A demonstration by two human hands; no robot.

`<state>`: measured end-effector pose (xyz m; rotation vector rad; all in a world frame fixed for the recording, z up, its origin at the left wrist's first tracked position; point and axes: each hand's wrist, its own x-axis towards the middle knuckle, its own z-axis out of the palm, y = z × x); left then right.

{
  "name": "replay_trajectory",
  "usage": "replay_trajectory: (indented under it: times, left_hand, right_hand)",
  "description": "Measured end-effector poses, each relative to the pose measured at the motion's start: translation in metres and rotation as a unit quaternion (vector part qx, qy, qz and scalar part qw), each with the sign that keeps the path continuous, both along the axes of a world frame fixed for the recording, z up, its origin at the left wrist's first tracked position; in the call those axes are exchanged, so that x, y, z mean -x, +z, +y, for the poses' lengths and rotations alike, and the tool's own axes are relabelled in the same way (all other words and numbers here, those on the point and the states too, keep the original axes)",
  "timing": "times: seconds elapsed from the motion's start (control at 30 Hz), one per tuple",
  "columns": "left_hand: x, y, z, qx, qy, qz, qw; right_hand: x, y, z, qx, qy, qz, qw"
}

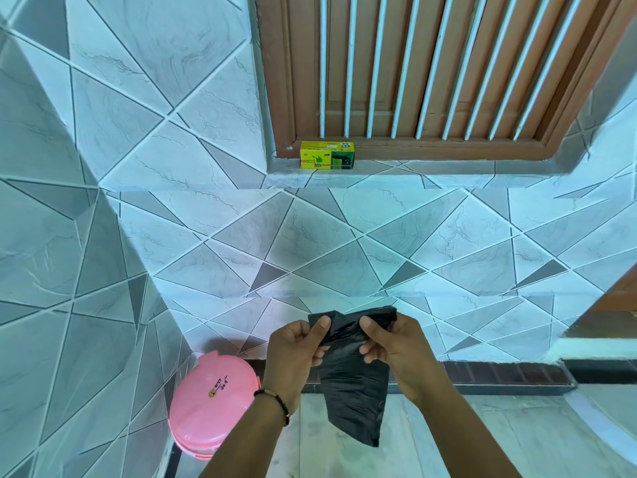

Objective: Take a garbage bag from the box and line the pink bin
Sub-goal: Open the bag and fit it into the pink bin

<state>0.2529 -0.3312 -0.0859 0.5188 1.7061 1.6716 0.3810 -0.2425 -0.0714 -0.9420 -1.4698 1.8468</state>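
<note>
1. Left hand (299, 343) and right hand (386, 339) each pinch the top edge of a black garbage bag (351, 384), low in the centre of the frame; it is folded and hangs down between them
2. A beaded bracelet (275, 401) circles the left wrist
3. The pink bin (210, 405), lid shut, stands lower left by the tiled wall (310, 236)
4. The yellow box (326, 155) sits on the window ledge (431, 170), upper centre

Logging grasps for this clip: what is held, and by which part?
Both hands, left hand and right hand, pinch the black garbage bag at its top edge.
</note>
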Motion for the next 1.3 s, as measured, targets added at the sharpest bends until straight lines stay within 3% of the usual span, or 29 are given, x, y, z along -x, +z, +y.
replay_trajectory:
  times: [0.13, 0.27, 0.4, 0.5, 0.63, 0.73, 0.83, 0.93, 1.0, 1.1, 1.13, 1.3]
  left_hand:
    - [0.001, 0.002, -0.002, 0.051, 0.017, 0.153, 0.987]
    - [0.003, 0.005, -0.004, 0.009, -0.076, 0.314, 0.946]
    - [0.001, 0.002, -0.002, -0.020, -0.168, 0.323, 0.931]
    - [0.002, -0.001, 0.000, 0.004, -0.124, 0.342, 0.931]
    - [0.012, 0.000, 0.002, 0.038, 0.007, 0.248, 0.968]
    - [0.024, 0.003, 0.001, 0.015, 0.086, -0.006, 0.996]
    - [0.033, 0.004, -0.003, -0.035, 0.124, -0.253, 0.959]
    - [0.034, 0.001, -0.005, -0.074, 0.137, -0.378, 0.913]
    - [0.030, 0.002, -0.005, -0.079, 0.139, -0.385, 0.909]
    - [0.024, 0.005, -0.005, -0.066, 0.114, -0.331, 0.935]
    - [0.022, 0.005, -0.006, -0.060, 0.100, -0.302, 0.946]
    - [0.009, 0.012, -0.005, -0.032, 0.039, -0.166, 0.985]
  right_hand:
    - [0.002, 0.000, -0.002, -0.029, -0.012, -0.029, 0.999]
    - [0.004, 0.000, -0.001, -0.053, 0.013, -0.066, 0.996]
    - [0.006, 0.002, -0.004, -0.036, 0.069, -0.044, 0.996]
    - [0.007, 0.003, -0.005, -0.037, 0.092, -0.036, 0.994]
    - [0.004, 0.001, -0.001, -0.039, 0.076, -0.064, 0.994]
    - [-0.001, 0.001, 0.003, -0.027, 0.043, -0.070, 0.996]
    - [-0.004, 0.001, 0.005, -0.005, 0.003, -0.079, 0.997]
    - [-0.002, -0.002, 0.005, 0.002, 0.004, -0.130, 0.991]
    - [0.000, -0.007, 0.007, -0.048, 0.024, -0.225, 0.973]
    - [0.000, -0.014, 0.005, -0.210, 0.045, -0.374, 0.902]
    - [0.001, -0.016, 0.003, -0.226, 0.040, -0.374, 0.899]
    - [0.013, -0.007, -0.010, -0.215, 0.063, -0.229, 0.947]
